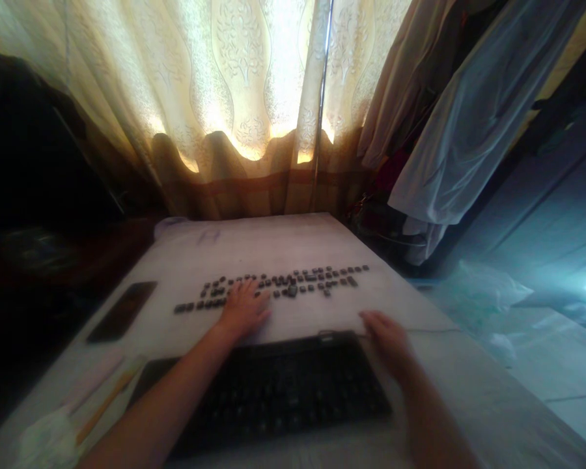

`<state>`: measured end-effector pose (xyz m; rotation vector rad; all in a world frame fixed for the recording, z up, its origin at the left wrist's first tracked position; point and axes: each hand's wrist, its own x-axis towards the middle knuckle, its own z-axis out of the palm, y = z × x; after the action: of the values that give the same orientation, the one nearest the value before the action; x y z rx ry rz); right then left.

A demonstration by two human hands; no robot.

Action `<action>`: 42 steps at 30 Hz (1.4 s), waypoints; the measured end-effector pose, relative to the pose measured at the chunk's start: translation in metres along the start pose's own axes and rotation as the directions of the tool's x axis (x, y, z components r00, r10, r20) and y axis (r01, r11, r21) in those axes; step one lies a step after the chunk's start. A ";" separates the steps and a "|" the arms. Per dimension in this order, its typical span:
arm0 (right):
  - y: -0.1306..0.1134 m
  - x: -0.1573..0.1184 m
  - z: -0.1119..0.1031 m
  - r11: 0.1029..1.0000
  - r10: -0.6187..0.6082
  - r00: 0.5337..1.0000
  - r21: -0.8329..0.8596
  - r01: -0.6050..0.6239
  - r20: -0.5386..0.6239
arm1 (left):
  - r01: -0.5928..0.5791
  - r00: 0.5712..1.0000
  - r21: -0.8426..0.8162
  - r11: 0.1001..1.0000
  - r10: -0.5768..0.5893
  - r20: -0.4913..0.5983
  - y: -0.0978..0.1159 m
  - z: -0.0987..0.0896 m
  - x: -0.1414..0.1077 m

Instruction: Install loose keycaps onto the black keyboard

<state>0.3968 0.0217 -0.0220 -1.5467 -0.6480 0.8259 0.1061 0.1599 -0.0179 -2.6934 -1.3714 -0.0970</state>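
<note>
A black keyboard [293, 384] lies on the white-covered table, its keys blurred. Beyond it, loose dark keycaps [312, 277] are spread in uneven rows. My left hand [245, 307] reaches across the keyboard, fingers apart over the left part of these rows, and hides some of them. Near the keyboard's far right corner is my right hand [385, 335], its fingers drawn together and pointing left. Blur hides whatever may be between them.
A dark phone [122, 312] lies on the table [273, 238] to the left. Closer in are an orange-handled brush [105, 404], a pinkish strip [92, 378] and a crumpled white cloth [49, 443]. Behind hangs a curtain [244, 71]; clothes [469, 130] hang at the right.
</note>
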 end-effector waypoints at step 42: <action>-0.005 -0.025 0.010 0.942 -0.050 0.992 -0.337 0.009 -0.115 | 0.174 0.827 -0.211 0.962 -0.259 -0.498 -0.096 -0.008 -0.254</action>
<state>0.3741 0.0086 -0.0139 -1.8753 -0.7485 0.6128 -0.1213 0.0116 -0.0311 -2.3329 -1.5147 -0.9245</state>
